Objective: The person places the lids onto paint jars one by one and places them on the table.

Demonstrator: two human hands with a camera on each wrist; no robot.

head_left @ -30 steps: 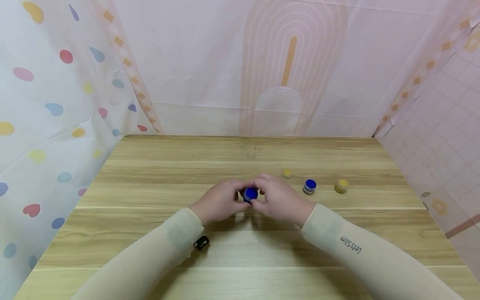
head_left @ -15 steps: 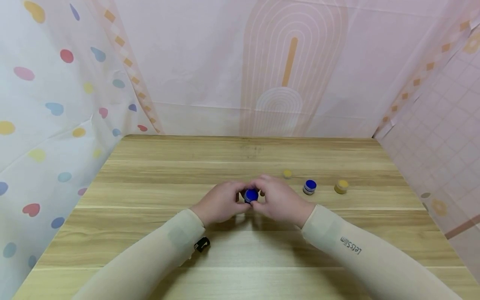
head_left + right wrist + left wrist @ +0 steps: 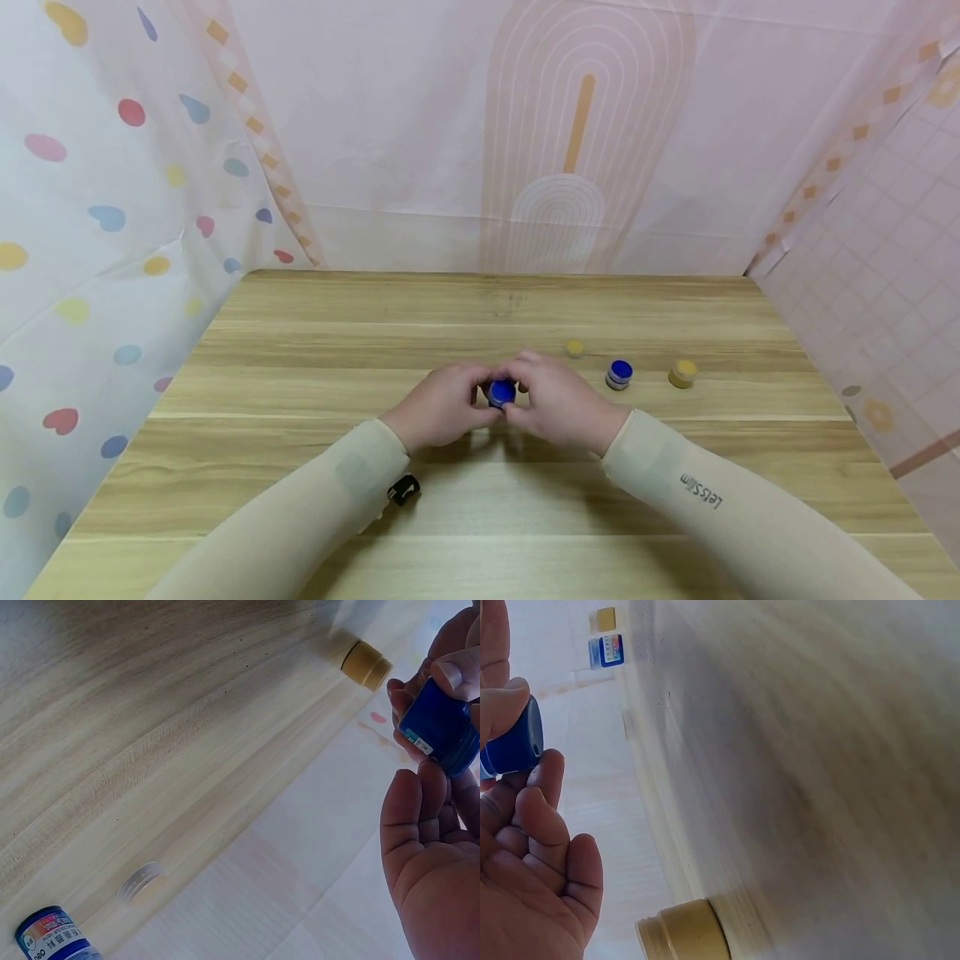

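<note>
A small blue paint jar (image 3: pixel 502 392) is held off the table between my two hands. My left hand (image 3: pixel 441 406) grips it from the left, and my right hand (image 3: pixel 558 402) from the right. In the left wrist view the jar's blue base (image 3: pixel 523 742) faces the table, with a thumb across its side. The right wrist view shows a small label on the blue jar (image 3: pixel 439 731), fingers pressing around it. Beneath the hands a yellow paint jar (image 3: pixel 686 931) stands on the table, its narrower neck bare; the hands hide it in the head view.
To the right stand a blue paint jar (image 3: pixel 618 375) and a yellow paint jar (image 3: pixel 682 373). A clear lid with a yellow tint (image 3: pixel 574 347) lies behind them. A black strap piece (image 3: pixel 404 489) hangs at the left wrist. Patterned cloth (image 3: pixel 390 150) borders the wooden table (image 3: pixel 360 333).
</note>
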